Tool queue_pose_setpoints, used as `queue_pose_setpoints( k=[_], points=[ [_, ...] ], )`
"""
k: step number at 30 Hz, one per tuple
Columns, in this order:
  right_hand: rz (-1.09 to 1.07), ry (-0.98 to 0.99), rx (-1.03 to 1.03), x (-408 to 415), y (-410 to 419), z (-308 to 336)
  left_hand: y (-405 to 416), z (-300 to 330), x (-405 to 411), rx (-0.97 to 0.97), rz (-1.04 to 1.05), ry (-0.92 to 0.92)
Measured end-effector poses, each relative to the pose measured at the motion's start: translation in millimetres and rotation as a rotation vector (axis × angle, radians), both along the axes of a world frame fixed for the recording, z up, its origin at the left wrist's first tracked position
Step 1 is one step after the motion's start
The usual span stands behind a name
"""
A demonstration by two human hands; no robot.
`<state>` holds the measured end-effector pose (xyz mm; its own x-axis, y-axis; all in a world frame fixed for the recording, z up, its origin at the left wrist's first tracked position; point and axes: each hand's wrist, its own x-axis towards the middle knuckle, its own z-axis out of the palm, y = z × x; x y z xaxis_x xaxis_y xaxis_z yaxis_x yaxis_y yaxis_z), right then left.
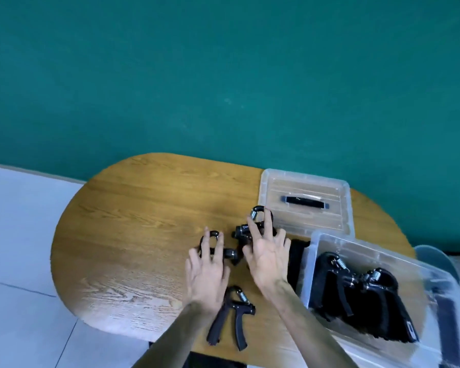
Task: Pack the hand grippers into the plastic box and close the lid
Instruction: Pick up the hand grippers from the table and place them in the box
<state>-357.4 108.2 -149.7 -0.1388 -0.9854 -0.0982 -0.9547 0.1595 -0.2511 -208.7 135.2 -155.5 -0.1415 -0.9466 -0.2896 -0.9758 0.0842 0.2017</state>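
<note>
Three black hand grippers lie loose on the wooden table [133, 235]. My left hand [207, 272] hovers with fingers spread over one gripper [213, 245], fingertips at its spring loop. My right hand [268, 251] is spread over a second gripper [250, 227], fingers touching its coil. A third gripper [231, 317] lies nearer me, under my left wrist. The clear plastic box [314, 251] stands at the right with several black grippers [356, 288] inside. Its clear lid [306, 200], with a black handle, lies flat behind the box.
The table is oval, against a teal wall [223, 75]. Pale floor tiles [19, 235] show to the left. A dark grey chair back [436, 258] shows beyond the table's right end. The box overhangs toward the table's right front edge.
</note>
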Motion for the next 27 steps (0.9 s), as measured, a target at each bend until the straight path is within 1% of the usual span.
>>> queue_pose_setpoints(
  k=[7, 10, 14, 17, 20, 27],
  points=[
    [-0.096, 0.052, -0.083, -66, 23, 54, -26, 52, -70, -0.171, -0.007, 0.114],
    [-0.170, 0.063, -0.124, -98, 42, 70, -22, 67, -105, -0.214, -0.061, 0.131],
    [-0.262, 0.095, -0.119, -143, 70, 78, -9, 71, -155, -0.223, -0.150, 0.150],
    [-0.339, 0.129, -0.100, -177, 94, 72, 6, 66, -193, -0.221, -0.196, 0.174],
    [-0.408, 0.115, -0.040, -206, 120, 57, 26, 54, -226, -0.190, -0.249, 0.208],
    [-0.473, 0.026, 0.041, -236, 157, 15, 51, 17, -257, -0.085, -0.279, 0.150]
  ],
)
